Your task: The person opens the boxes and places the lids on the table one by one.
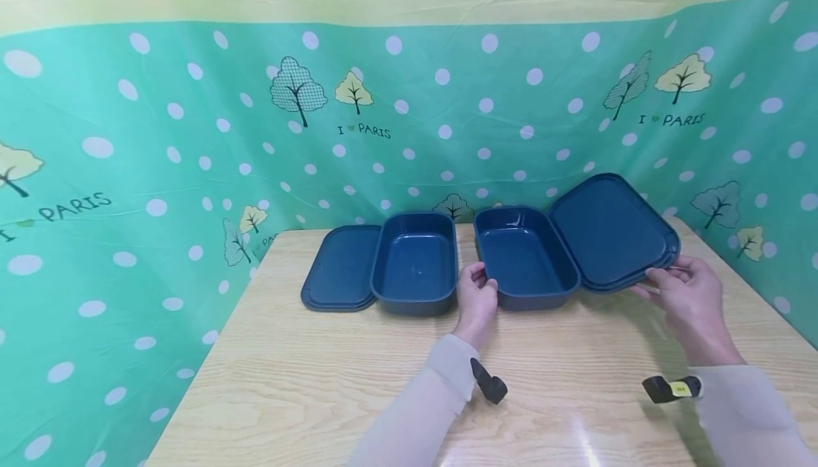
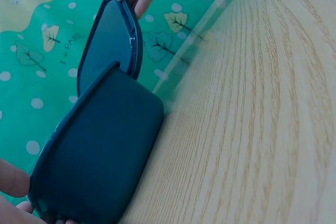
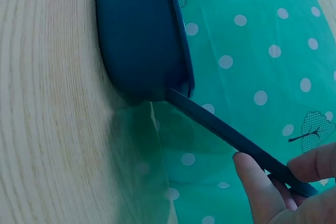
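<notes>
A dark blue rectangular plastic container stands on the table with its inside bare. My left hand grips its near left corner, thumb against the rim in the left wrist view and fingertips lower on the wall. To the right, a matching blue lid is held tilted, its right side raised. My right hand pinches the lid's near right corner between thumb and fingers. The lid's left edge lies right at the container's right rim; in the right wrist view the lid appears edge-on, slanting away from the container's wall.
Left of my left hand stands a second blue container, with another lid lying flat against its left side. A green dotted curtain hangs behind the wooden table and along both sides.
</notes>
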Demonstrator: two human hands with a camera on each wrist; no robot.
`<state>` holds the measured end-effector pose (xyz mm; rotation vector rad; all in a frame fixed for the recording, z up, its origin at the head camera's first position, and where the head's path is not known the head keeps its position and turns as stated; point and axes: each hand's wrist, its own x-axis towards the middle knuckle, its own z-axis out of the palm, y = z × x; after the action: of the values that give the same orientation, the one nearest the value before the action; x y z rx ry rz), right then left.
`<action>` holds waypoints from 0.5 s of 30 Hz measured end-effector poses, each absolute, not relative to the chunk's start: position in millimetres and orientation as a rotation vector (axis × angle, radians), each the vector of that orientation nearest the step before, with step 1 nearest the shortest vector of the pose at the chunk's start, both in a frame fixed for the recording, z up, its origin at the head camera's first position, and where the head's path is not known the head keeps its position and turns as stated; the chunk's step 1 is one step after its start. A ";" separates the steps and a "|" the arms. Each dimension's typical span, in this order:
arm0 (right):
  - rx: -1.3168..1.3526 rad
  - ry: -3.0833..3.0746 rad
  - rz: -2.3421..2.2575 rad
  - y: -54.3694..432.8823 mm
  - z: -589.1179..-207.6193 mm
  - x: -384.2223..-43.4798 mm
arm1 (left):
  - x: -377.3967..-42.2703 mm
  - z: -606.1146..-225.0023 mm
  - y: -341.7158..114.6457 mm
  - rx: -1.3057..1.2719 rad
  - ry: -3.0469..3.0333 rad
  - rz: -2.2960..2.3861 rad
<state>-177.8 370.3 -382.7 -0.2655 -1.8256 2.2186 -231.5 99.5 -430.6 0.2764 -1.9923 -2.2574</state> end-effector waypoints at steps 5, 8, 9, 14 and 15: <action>-0.274 -1.837 2.234 372.6 -385.4 -179.2 | -232.1 -430.0 98.6 0.274 -2.001 -2.253; -0.281 -1.833 2.245 373.4 -387.0 -180.3 | -232.9 -429.3 98.1 0.281 -2.010 -2.245; -0.280 -1.830 2.250 373.7 -387.4 -180.5 | -233.2 -429.2 98.0 0.282 -2.013 -2.241; -0.276 -1.824 2.257 375.3 -389.1 -181.4 | -234.3 -429.8 98.4 0.276 -2.018 -2.232; -0.282 -1.823 2.257 375.5 -389.5 -181.6 | -234.3 -429.9 98.5 0.275 -2.019 -2.232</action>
<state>-181.6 375.5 -389.5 -0.2822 -1.8230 2.2565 -234.3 98.5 -429.9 0.2749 -2.0188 -2.2316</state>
